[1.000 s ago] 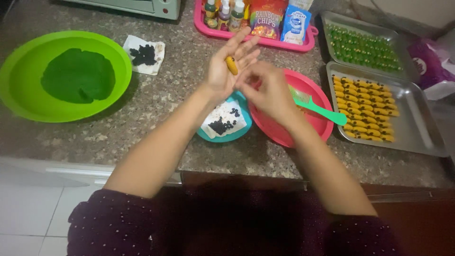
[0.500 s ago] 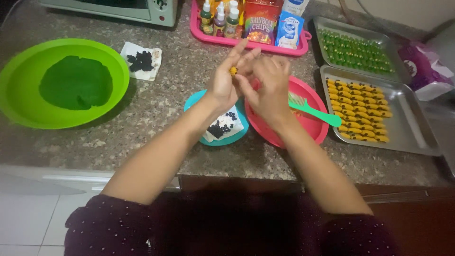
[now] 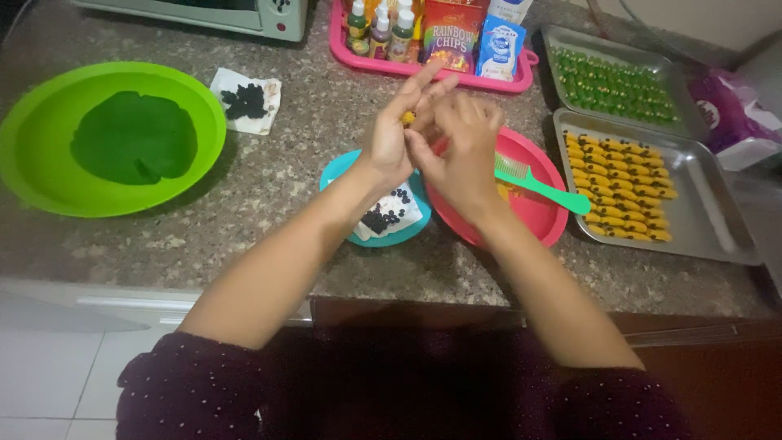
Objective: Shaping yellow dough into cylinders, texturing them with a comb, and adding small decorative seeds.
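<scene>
While both hands meet above the table [image 3: 269,163], the left hand [image 3: 391,138] and the right hand [image 3: 460,151] roll a small yellow dough bit [image 3: 406,118]. The fingers of both hands press together on it, over the red bowl [image 3: 538,220]. I think the shaping step is going on; next the bit needs a gentle squeeze so it does not squash. I count one green bowl [image 3: 32,179] with green dough, one red bowl, one blue dish [image 3: 338,171] of dark chips, one green comb [image 3: 542,187], and two trays: one yellow tray [image 3: 709,204], one green tray [image 3: 562,37].
</scene>
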